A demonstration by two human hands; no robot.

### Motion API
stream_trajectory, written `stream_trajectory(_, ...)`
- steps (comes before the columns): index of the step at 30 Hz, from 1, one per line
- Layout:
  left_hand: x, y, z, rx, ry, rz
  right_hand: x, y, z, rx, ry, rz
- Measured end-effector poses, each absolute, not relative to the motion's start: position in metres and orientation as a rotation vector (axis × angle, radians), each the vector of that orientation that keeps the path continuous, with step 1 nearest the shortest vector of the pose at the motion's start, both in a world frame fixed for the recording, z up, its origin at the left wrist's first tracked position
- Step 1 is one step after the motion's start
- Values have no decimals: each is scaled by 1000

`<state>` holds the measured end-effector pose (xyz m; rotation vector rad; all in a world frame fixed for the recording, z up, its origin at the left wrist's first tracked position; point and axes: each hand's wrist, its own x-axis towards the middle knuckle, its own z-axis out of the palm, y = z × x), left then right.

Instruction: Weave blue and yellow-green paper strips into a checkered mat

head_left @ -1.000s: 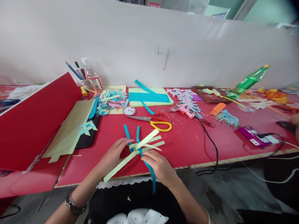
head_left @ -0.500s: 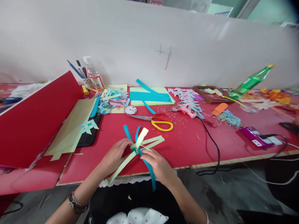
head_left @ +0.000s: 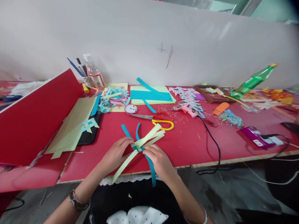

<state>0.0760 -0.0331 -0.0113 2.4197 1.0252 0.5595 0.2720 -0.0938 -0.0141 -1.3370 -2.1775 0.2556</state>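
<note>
Both my hands pinch a bundle of crossed paper strips at the near edge of the red table [head_left: 187, 143]. My left hand [head_left: 115, 154] grips the pale green strips [head_left: 149, 137] where they cross the blue strips [head_left: 137, 132]. My right hand [head_left: 158, 161] presses the same crossing from the right, with a blue strip [head_left: 152, 171] running down past it over the table edge. One long pale green strip [head_left: 122, 166] slants down to the left under my left hand.
Scissors with yellow and red handles [head_left: 161, 121] lie just beyond the strips. A pink glue gun [head_left: 185, 109] with a black cord, a purple device [head_left: 253, 137], a green bottle [head_left: 253, 81], stacked green and blue paper sheets [head_left: 151, 95], paper scraps [head_left: 113, 99], and a raised red board [head_left: 35, 118] surround the spot.
The pale green strip ends, spread and partly lifted before, now lie closer together. Both hands have shifted slightly up the table, still on the crossing.
</note>
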Motion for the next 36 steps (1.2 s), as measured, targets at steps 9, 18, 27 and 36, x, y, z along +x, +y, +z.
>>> stream_trajectory(9,76,-32,-9,2563,967,393,275,-91,-13,-1302,-2230,403)
stream_trajectory(18,77,-34,-8,2544,1042,356,276,-90,-15,-1298,-2228,428)
stream_trajectory(27,75,-35,-13,2542,1069,492,276,-91,-13,-1279,-2193,453)
stream_trajectory(36,78,-34,-10,2530,1020,527,277,-91,-10,-1289,-2192,479)
